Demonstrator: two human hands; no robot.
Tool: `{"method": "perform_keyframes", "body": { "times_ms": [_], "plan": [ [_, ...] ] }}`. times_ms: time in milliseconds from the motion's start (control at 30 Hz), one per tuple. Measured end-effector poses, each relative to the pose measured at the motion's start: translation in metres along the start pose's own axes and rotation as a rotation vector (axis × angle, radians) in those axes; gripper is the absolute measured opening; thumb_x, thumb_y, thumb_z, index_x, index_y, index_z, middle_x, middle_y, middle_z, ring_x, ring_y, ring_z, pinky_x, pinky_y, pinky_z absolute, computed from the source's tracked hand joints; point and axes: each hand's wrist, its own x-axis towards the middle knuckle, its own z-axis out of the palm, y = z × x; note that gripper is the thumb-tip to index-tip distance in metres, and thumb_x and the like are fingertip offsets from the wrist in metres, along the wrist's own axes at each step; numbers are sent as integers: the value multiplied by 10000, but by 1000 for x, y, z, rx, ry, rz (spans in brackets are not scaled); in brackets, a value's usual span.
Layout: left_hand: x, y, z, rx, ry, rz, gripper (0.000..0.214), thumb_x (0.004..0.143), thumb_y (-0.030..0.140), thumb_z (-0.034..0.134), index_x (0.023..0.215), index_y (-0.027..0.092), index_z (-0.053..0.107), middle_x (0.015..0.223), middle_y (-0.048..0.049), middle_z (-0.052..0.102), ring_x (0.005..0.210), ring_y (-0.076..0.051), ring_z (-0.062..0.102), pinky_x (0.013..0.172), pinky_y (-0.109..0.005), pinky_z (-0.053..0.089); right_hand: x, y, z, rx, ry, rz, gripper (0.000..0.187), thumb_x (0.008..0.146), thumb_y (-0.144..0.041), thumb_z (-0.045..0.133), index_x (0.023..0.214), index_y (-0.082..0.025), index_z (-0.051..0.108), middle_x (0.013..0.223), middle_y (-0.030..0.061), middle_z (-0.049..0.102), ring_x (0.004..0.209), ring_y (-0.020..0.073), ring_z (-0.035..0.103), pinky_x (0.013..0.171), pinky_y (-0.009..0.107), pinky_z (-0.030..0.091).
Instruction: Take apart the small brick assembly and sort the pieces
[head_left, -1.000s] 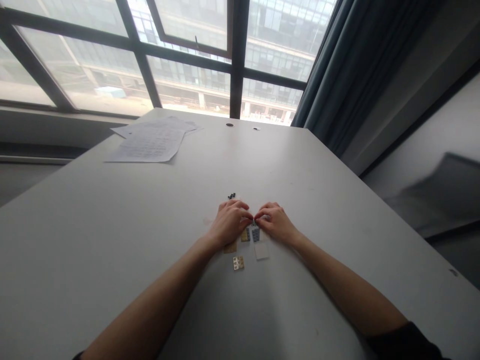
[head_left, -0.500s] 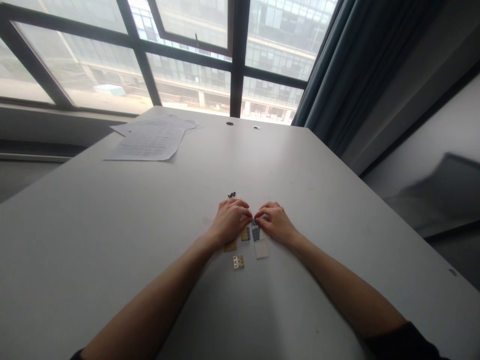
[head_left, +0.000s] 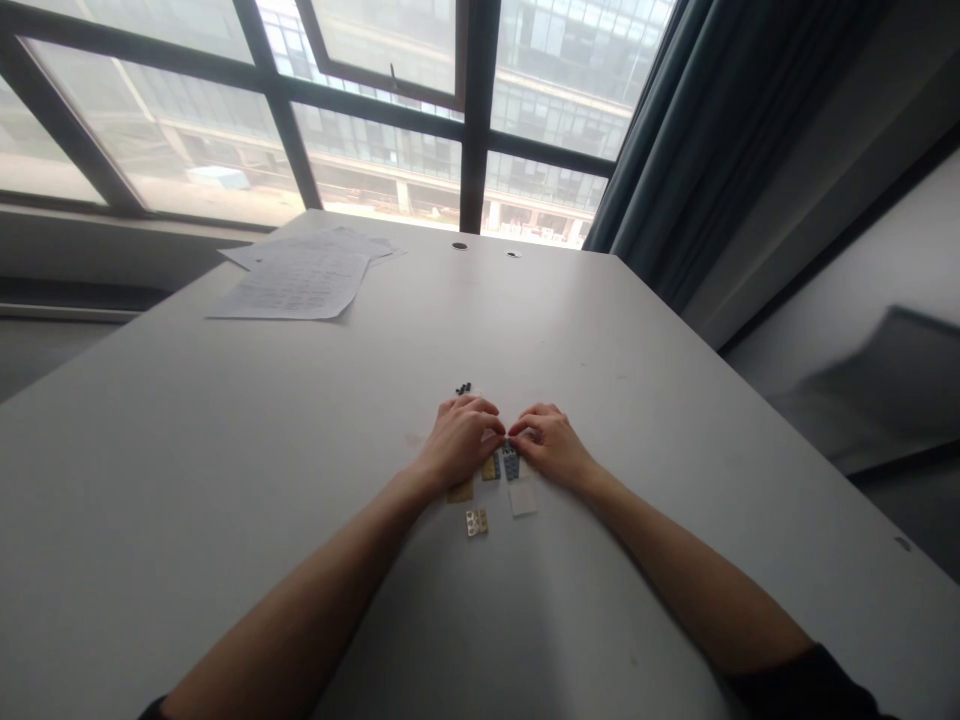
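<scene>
My left hand (head_left: 466, 440) and my right hand (head_left: 549, 443) nearly meet over the table, each with thumb and fingertips pinched together. What lies in the pinches is too small to make out. Just below the fingertips is a small blue-grey studded piece (head_left: 511, 465). To its left, by my left wrist, sits a tan and blue-grey piece (head_left: 491, 467). A gold-tan flat piece (head_left: 460, 492) is partly covered by my left wrist. Nearer to me are a shiny gold studded plate (head_left: 477, 522) and a pale square piece (head_left: 523, 497).
Several small black pieces (head_left: 463, 388) lie just beyond my left hand. Printed paper sheets (head_left: 296, 285) rest at the far left of the white table (head_left: 645, 370). Two round holes, a dark one (head_left: 460, 246) among them, are near the back edge. Windows and a dark curtain (head_left: 675, 150) stand behind.
Both hands stay almost in place. The fingertips have drawn slightly closer together, and the blue-grey piece below them shows a little differently.
</scene>
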Motion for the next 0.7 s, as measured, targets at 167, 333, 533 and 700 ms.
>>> {"method": "perform_keyframes", "body": {
  "times_ms": [167, 333, 533, 700],
  "plan": [
    [4, -18, -23, 13, 145, -65, 159, 825, 322, 588, 826, 238, 724, 1034, -33, 686, 1003, -233, 568, 952, -414, 374, 2, 6, -2, 29, 101, 4, 103, 796, -203, 644, 873, -228, 706, 956, 40, 640, 982, 204, 532, 932, 368, 374],
    [-7, -54, -48, -13, 283, -206, 179, 817, 328, 564, 849, 221, 704, 1010, -39, 685, 987, -237, 577, 933, -397, 411, 4, 14, -1, 49, 140, -2, 95, 790, -187, 642, 859, -216, 701, 938, 38, 641, 963, 197, 545, 916, 358, 388],
    [-20, -56, -36, 10, 152, -133, 175, 784, 321, 596, 901, 253, 708, 1062, -33, 675, 1034, -246, 553, 955, -431, 382, 11, 11, 0, 41, 149, -37, 99, 788, -177, 642, 860, -205, 704, 930, 45, 642, 947, 195, 556, 916, 364, 392],
    [-15, -41, -21, 71, 91, -62, 156, 780, 345, 623, 862, 262, 726, 1041, -39, 685, 1044, -257, 544, 957, -452, 352, 13, 9, -3, 21, 147, -47, 97, 795, -190, 643, 868, -211, 703, 932, 43, 640, 945, 196, 555, 901, 359, 401]
  ]
}}
